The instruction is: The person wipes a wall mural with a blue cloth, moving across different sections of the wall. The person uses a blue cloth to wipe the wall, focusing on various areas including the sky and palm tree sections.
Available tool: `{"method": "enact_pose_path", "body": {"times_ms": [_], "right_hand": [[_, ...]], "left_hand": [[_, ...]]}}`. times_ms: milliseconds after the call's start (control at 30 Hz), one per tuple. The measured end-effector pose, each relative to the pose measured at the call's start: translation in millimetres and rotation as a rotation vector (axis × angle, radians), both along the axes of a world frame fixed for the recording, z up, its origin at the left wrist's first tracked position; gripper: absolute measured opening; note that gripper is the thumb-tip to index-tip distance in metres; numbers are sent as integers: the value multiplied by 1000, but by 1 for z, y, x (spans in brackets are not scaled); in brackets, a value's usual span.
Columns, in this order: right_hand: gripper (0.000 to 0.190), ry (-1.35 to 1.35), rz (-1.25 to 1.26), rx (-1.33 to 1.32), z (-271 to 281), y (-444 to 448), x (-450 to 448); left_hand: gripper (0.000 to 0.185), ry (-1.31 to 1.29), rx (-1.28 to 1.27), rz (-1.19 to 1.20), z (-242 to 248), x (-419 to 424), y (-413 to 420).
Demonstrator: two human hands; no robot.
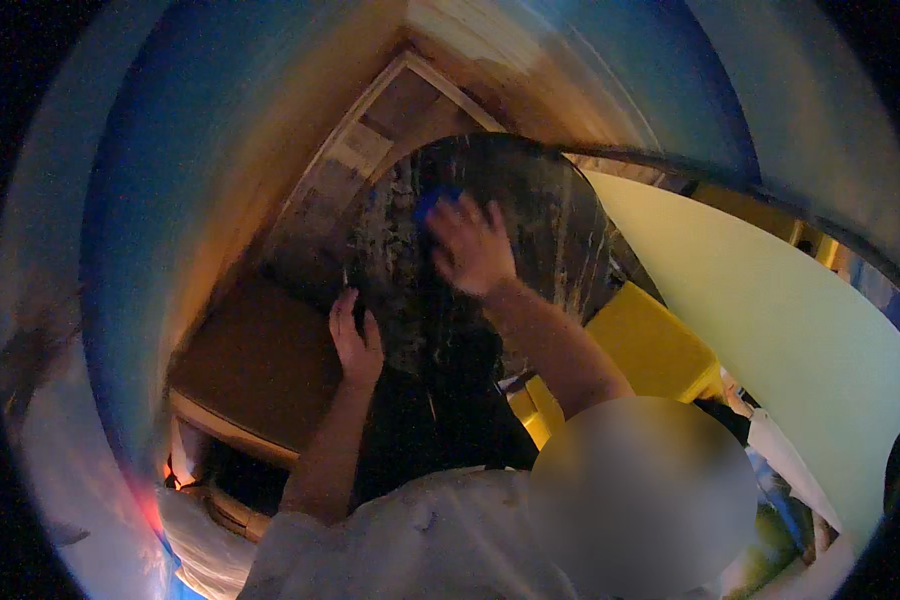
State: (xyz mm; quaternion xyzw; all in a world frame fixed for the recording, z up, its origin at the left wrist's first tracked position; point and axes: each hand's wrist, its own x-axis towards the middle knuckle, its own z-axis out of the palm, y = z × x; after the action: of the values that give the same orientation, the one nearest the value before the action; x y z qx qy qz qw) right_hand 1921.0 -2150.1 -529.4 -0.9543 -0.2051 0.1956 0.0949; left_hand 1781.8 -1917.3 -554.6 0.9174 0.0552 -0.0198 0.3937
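A dark, glossy round tabletop (pixel 525 180) with pale streaks across it lies before me. My right hand (pixel 472 247) is spread flat over it, pressing on a blue cloth or sponge (pixel 441 201) that is mostly covered by the fingers. At the left edge of the round top is my left hand (pixel 357 341), thumb and fingers apart. Nothing shows between them, and I cannot tell whether they touch the rim. Shadow hides the near part of the top.
A brown wooden cabinet (pixel 259 352) with an open shelf stands on the left. Right of the round top are a yellow box (pixel 652 341) and a large pale green panel (pixel 765 300). Blue walls (pixel 172 187) meet at the far corner above a light skirting board (pixel 345 124).
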Motion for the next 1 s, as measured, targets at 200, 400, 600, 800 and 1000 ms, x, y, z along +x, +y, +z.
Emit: {"method": "enact_pose_path", "body": {"times_ms": [200,400,600,800,1000], "right_hand": [[65,-120,-277,10,-16,32,7],[49,144,242,284,-30,81,-185],[51,367,-27,219,-21,2,-239],[64,-213,-743,-191,-39,-90,-164],[65,-88,-616,-61,-31,-25,-48]], "left_hand": [[35,183,-277,335,-17,10,0],[40,38,38,-38,1,45,-4],[53,102,289,-481,4,76,-62],[58,46,464,-493,-21,65,-74],[57,105,500,-519,-18,67,-70]]}}
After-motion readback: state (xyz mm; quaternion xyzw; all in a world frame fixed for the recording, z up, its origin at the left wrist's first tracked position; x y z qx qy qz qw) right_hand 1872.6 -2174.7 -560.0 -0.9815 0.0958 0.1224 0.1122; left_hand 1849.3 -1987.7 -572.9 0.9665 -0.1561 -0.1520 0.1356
